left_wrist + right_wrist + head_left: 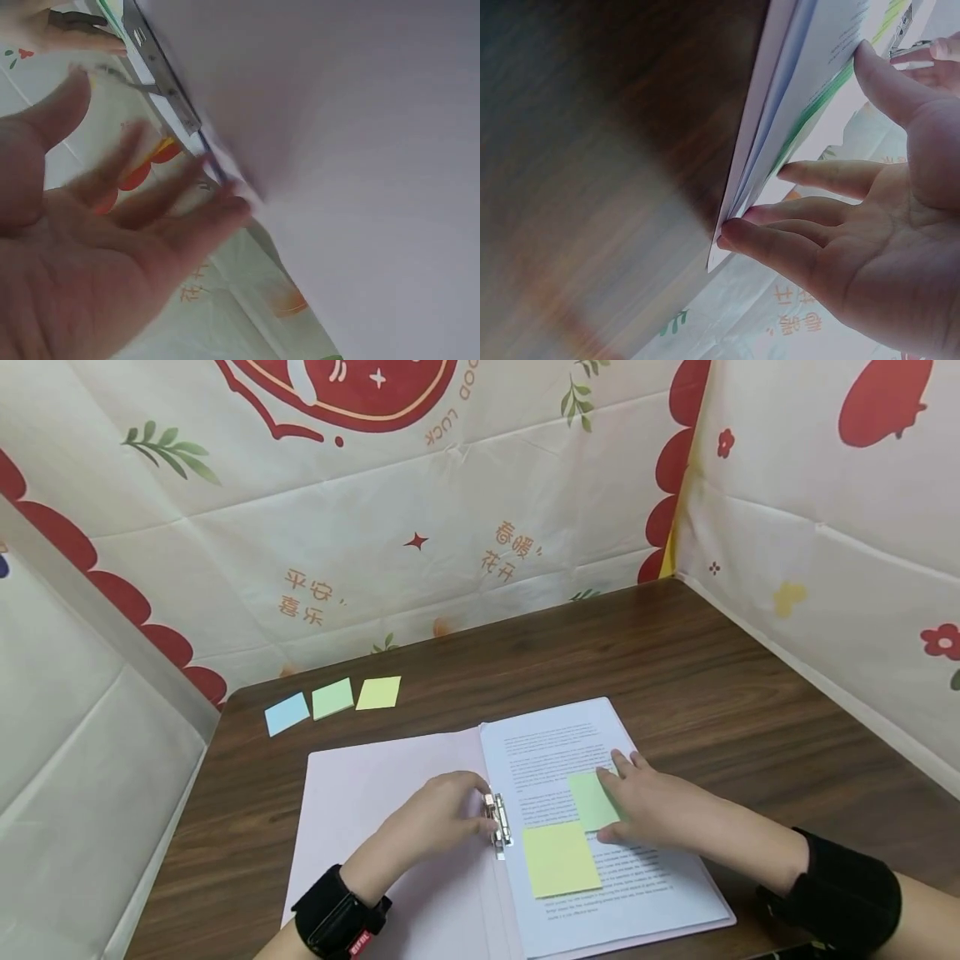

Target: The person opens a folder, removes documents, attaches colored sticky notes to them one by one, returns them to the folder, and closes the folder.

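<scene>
— Nearest the lens, what do you see?

— Two wrists in black bands, both cut off by the bottom edge of the head view. On the left band a small red tag carries white letters, too small to read.

— And the left hand [438,817]?

— It lies on the inner cover of the open pale pink folder [375,810], fingers fairly straight and relaxed, tips at the metal clip [498,821] on the spine. It grips nothing. The left wrist view is blurred; only the spread fingers and the clip edge come through.

— The folder's contents?

— A printed white page [570,735] sits on the right half, with lines of text too fine to read. A yellow sticky note [561,858] is stuck low on the page, and a green sticky note [592,800] just above it, partly hidden under the right hand [651,814].

— How does that hand lie?

— Flat, fingers extended, pressing on the green note and the page; it holds nothing. The right wrist view shows the sheet edges from the side, much of it blurred.

— Anything else on the tabletop [712,677]?

— Three pads sit well apart from the folder at far left: blue [287,713], green [332,697], yellow [378,692]. Behind, the backdrop [360,527] reads "GOOD LUCK", upside down, with orange Chinese characters.
</scene>
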`<act>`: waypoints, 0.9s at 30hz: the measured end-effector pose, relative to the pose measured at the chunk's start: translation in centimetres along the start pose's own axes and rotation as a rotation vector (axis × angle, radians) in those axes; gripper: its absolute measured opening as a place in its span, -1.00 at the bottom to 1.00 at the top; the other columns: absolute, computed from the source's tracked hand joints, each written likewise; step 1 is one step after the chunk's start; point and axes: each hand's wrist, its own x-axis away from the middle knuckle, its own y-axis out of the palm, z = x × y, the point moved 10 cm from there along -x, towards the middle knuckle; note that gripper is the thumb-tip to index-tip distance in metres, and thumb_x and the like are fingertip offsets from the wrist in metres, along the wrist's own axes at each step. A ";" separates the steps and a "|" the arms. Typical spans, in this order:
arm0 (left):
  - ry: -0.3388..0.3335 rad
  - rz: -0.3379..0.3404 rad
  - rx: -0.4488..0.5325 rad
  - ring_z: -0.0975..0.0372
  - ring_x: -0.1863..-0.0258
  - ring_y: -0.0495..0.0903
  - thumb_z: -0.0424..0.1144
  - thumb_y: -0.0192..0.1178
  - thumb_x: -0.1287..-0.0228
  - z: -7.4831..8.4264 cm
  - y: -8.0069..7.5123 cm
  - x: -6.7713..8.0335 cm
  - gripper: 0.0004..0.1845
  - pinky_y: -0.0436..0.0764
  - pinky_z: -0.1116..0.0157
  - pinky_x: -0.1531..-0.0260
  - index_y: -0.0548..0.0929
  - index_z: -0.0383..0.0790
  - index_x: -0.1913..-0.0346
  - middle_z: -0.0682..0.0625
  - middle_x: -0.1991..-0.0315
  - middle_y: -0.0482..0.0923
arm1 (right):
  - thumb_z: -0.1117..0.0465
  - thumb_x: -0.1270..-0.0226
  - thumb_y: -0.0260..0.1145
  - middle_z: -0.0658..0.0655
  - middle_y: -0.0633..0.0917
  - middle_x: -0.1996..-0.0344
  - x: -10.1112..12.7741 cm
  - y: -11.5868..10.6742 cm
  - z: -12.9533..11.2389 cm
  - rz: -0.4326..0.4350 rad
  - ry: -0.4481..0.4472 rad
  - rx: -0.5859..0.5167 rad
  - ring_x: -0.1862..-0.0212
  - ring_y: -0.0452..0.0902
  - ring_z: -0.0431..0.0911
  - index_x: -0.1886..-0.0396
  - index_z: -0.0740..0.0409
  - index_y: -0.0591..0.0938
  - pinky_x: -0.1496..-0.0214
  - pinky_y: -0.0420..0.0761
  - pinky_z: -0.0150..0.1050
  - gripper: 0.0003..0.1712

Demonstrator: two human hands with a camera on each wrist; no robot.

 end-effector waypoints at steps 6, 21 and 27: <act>-0.127 -0.115 -0.069 -0.41 -0.63 0.14 0.00 0.53 -0.24 -0.3 2.0 -0.5 -0.12 0.28 -0.30 -0.56 0.44 -0.32 -0.52 -0.45 -0.58 0.28 | -0.28 -0.18 0.56 0.71 0.34 -0.47 -0.1 0.2 0.1 -0.018 0.019 -0.002 -0.48 0.22 0.70 -0.44 0.46 0.50 -0.30 0.50 0.52 0.10; -0.132 -0.082 -0.111 -0.40 -0.64 0.12 0.05 0.47 -0.30 0.2 2.1 0.3 -0.17 0.32 -0.34 -0.52 0.44 -0.19 -0.55 -0.48 -0.61 0.19 | -0.29 -0.22 0.54 0.71 0.33 -0.48 0.1 0.0 0.2 -0.011 0.015 -0.008 -0.48 0.23 0.70 -0.46 0.45 0.48 -0.31 0.49 0.51 0.09; -0.237 0.026 -0.246 -0.42 -0.64 0.10 0.22 0.33 -0.40 -3.3 -3.0 4.8 -0.19 0.20 -0.61 -0.37 0.44 -0.12 -0.55 -0.35 -0.66 0.17 | -0.30 -0.22 0.54 0.69 0.32 -0.50 0.1 0.1 0.2 -0.002 0.018 -0.022 -0.49 0.22 0.68 -0.47 0.42 0.48 -0.33 0.49 0.50 0.09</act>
